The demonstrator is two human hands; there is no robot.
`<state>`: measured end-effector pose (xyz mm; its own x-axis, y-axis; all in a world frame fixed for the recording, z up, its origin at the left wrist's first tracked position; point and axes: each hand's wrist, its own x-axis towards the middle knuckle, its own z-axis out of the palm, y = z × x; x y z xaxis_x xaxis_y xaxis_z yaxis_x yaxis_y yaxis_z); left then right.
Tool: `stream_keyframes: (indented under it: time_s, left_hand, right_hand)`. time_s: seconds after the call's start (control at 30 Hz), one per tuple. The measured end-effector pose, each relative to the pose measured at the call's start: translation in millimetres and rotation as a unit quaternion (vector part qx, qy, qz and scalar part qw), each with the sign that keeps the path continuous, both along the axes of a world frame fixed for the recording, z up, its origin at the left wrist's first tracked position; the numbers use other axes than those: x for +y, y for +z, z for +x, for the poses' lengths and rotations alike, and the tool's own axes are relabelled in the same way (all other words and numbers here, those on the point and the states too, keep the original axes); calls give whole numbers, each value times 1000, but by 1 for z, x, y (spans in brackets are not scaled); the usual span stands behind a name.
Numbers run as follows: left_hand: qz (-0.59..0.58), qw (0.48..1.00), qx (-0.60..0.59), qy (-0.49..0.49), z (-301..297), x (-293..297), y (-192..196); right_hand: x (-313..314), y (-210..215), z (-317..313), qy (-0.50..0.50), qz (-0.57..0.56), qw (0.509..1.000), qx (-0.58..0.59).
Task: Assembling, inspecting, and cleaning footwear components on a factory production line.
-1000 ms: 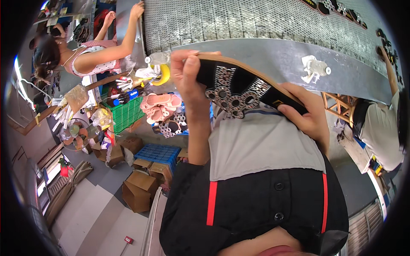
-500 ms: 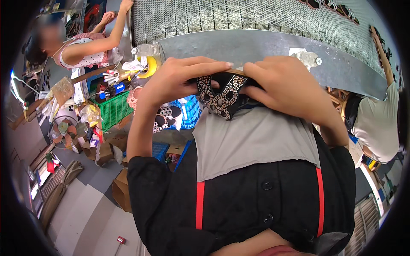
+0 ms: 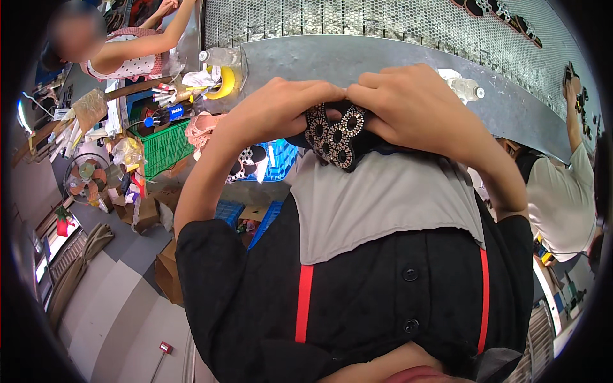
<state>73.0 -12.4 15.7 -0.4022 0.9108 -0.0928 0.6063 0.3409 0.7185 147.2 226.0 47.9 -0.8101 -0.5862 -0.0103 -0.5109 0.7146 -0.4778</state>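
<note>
In front of my apron, a black sandal [image 3: 336,142] is held between both hands. Pale, glittering studs ring the dark oval openings of its strap piece, which faces me. My left hand [image 3: 278,110] is closed on its left side, thumb tucked in behind the strap and fingers over the top. On the opposite side my right hand [image 3: 408,105] grips it, with bent fingers along the upper edge. Fingertips of the two hands almost meet above the strap. Much of the sole is hidden by my hands.
A metal ledge [image 3: 300,60] borders a mesh conveyor [image 3: 357,18] carrying sandals [image 3: 504,16]. Clear bottles [image 3: 469,89] and a yellow tape roll [image 3: 223,83] lie nearby. Green [image 3: 165,150] and blue crates [image 3: 278,159] stand left. One person [image 3: 137,54] works left, another [image 3: 559,198] right.
My hands have drawn closer together on the sandal and risen slightly. The studded strap has turned and shows narrower between them. The view has shifted a little.
</note>
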Motion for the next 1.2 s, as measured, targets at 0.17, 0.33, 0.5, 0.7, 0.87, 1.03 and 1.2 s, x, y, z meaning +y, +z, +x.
stream_keyframes:
  time_s: [0.17, 0.33, 0.5, 0.7, 0.87, 1.03, 1.2]
  left_hand:
    - [60, 998, -35, -8, 15, -5, -12]
    - [107, 993, -41, 36, 23, -5, -19]
    - [61, 994, -50, 77, 17, -4, 10]
    - [11, 997, -66, 39, 8, -7, 19]
    - [7, 997, -63, 34, 10, -12, 13]
    - [231, 908, -137, 321, 13, -43, -29]
    - [421, 734, -370, 384, 57, 31, -73]
  right_hand:
    - [-4, -3, -1, 45, 0, 999, -9]
    - [3, -10, -18, 76, -73, 991, -84]
    - [4, 4, -41, 101, -38, 985, -134]
    - [2, -6, -48, 156, -177, 958, -162]
    - [7, 0, -61, 200, -158, 935, -248]
    - [83, 4, -67, -56, -383, 898, -207]
    - [20, -25, -29, -53, -387, 897, -206]
